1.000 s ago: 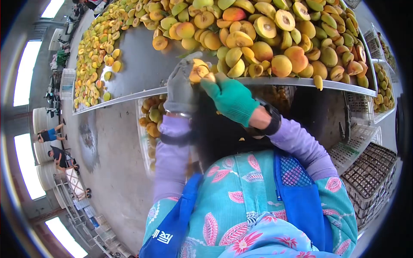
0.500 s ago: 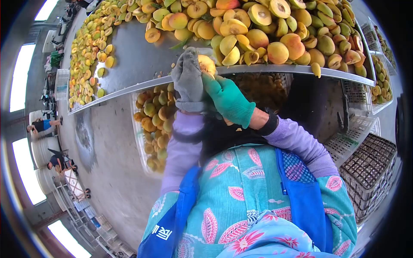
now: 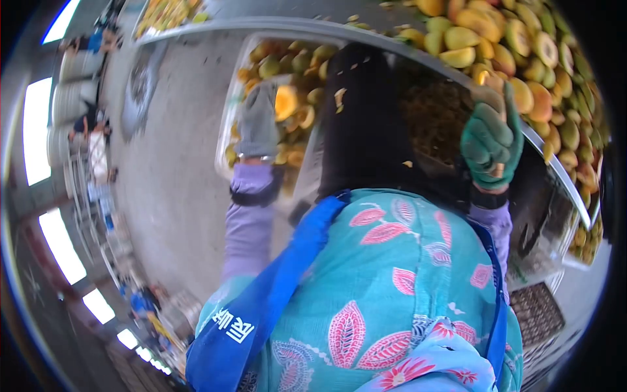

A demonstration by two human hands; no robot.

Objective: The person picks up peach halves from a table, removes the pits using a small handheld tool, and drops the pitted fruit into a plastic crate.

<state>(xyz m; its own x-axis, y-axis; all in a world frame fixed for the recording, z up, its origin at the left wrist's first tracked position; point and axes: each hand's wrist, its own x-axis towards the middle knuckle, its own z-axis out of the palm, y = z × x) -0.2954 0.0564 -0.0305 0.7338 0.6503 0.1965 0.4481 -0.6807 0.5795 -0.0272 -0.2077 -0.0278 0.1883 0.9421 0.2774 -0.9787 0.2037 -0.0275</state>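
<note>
My left hand (image 3: 258,121), in a grey glove, is over a white crate (image 3: 228,130) of peaches. A peach half (image 3: 286,102), its orange cut face showing, sits against the fingers and looks held there; the thumb side is blurred. My right hand (image 3: 491,140), in a green glove, is closed around a slim tool with a light-brown handle (image 3: 499,170); I cannot make out its working end. That hand is at the table's metal rim (image 3: 418,55), beside a heap of cut and whole peaches (image 3: 503,39).
Under the table, a container of dark brown bits (image 3: 431,111) stands right of my dark-clad legs (image 3: 356,124). A dark plastic crate (image 3: 537,313) is at lower right. Other people (image 3: 91,124) and stacked white tubs (image 3: 68,98) are off to the left.
My hands, together on a peach at the table's rim before, have parted. The left went down over the crate with a peach half; the right moved right. My view has swung.
</note>
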